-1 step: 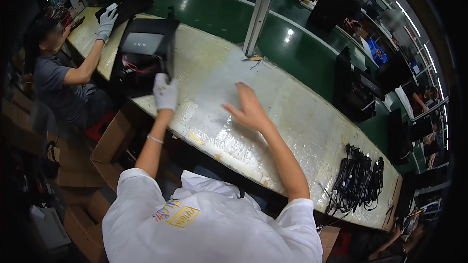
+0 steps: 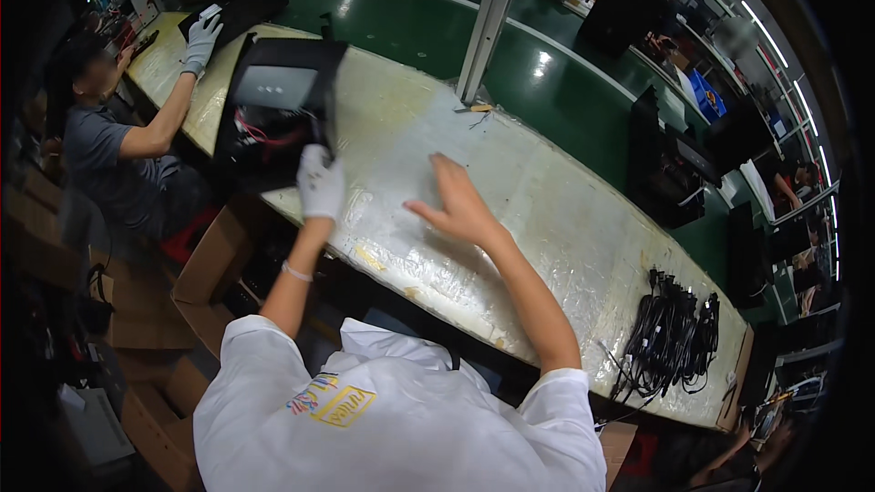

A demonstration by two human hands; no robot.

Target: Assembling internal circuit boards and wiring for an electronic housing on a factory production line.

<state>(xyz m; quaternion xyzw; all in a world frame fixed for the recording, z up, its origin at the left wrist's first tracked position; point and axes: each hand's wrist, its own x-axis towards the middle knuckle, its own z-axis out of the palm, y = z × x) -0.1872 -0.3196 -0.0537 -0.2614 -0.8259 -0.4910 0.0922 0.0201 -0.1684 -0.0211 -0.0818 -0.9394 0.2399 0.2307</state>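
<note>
A black open-sided computer case [image 2: 314,56] lies on the far left part of the workbench. A grey panel and red wires show inside it, and its outline is slightly blurred. My left hand [image 2: 321,184], in a white glove, grips the case's near right corner, fingers closed at its edge. My right hand [image 2: 460,205] is bare. It hovers over the middle of the bench, thumb and fingers apart and holding nothing, well away from the case.
The long workbench [image 2: 556,246] runs from far left to near right. Bundled black power cables [image 2: 670,337] lie at its right end. A metal post [image 2: 492,27] rises at the far edge. At left sits a co-worker [image 2: 118,141] with a gloved hand. Cardboard boxes [image 2: 214,255] stand below.
The computer case has slid a little to the right, with my left hand on it. My right hand has shifted slightly left, still empty.
</note>
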